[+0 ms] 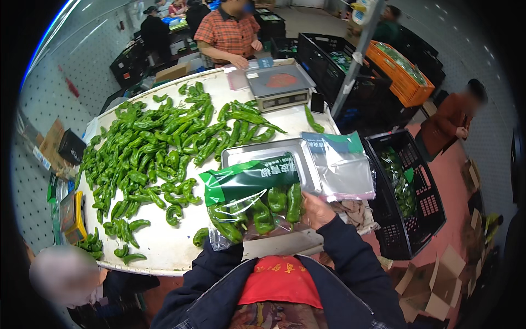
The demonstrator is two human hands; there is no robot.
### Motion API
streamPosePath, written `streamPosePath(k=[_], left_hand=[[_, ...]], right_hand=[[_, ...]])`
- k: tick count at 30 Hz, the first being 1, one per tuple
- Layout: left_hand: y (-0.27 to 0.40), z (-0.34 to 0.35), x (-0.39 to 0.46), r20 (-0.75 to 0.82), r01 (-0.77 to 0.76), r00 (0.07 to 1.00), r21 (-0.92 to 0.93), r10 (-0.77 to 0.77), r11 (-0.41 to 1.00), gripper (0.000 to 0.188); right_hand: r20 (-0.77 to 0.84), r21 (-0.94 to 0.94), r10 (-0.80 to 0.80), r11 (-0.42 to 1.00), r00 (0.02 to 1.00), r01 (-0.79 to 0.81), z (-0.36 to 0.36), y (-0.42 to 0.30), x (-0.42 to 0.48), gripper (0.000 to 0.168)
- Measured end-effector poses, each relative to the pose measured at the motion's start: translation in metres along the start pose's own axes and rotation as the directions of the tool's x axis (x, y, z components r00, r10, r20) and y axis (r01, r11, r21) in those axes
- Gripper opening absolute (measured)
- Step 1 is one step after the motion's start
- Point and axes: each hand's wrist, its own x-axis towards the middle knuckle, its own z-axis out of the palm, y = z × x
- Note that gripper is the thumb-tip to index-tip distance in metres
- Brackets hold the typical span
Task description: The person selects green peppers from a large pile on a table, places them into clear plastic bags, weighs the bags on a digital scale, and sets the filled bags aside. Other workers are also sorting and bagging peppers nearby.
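Observation:
A clear plastic bag of green peppers (263, 211) with a printed green band is in front of me, over the near part of a metal tray (311, 166). My right hand (317, 209) grips the bag's right edge. The bag covers my left hand; only its dark sleeve shows, ending at the bag's lower left corner. Several whole peppers show through the clear lower part of the bag. To the right of the tray lies a stack of flat empty bags (341, 170). A large heap of loose green peppers (144, 135) spreads over the white table (181, 242) on the left.
A digital scale (281, 84) and a phone (317, 103) are at the far side. Black crates (427, 185), one with bagged peppers, and an orange crate (404, 88) stand right. A yellow scale (76, 218) sits left. Co-workers stand across and at near left. Open cardboard boxes (435, 279) lie lower right.

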Motion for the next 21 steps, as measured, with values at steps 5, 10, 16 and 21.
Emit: streamPosePath(k=[5, 10, 16, 21], left_hand=[[-0.018, 0.009, 0.027, -0.025, 0.122, 0.992, 0.058, -0.121, 0.991, 0.058], [-0.048, 0.029, 0.067, -0.042, 0.299, 0.954, 0.154, -0.296, 0.942, 0.054], [-0.122, 0.053, 0.126, -0.051, 0.548, 0.831, 0.250, -0.554, 0.798, 0.050], [-0.183, 0.051, 0.162, -0.278, 0.657, 0.754, 0.325, -0.595, 0.680, 0.064]], right_hand=[[-0.132, 0.207, 0.025, 0.978, 0.991, 0.003, -0.013, 0.008, -0.042, 0.057], [-0.249, 0.298, -0.091, 0.940, 0.964, 0.166, -0.037, 0.025, -0.084, 0.054], [-0.358, 0.536, -0.250, 0.734, 0.899, 0.417, -0.055, -0.005, -0.159, 0.059], [-0.501, 0.415, -0.498, 0.579, 0.708, 0.702, -0.112, -0.039, -0.232, 0.059]])
